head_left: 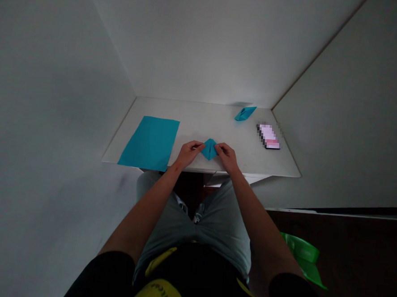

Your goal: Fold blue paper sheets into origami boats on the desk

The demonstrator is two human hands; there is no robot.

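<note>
A small piece of folded blue paper [209, 150], diamond-shaped with a slit down its middle, is held just above the front part of the white table. My left hand [189, 152] pinches its left corner. On the opposite corner, the fingers of my right hand [227, 157] are closed in the same way. Left of my hands lies a flat blue sheet of paper [150, 143], its lower edge reaching the table's front edge. A folded blue paper boat [245, 113] rests at the back right of the table.
The white table [200, 115] stands in a corner against pale walls. A phone [268, 136] with a blurred screen lies at its right side. Below the right arm, a green plastic object [304, 256] is on the dark floor. My legs are under the table's front edge.
</note>
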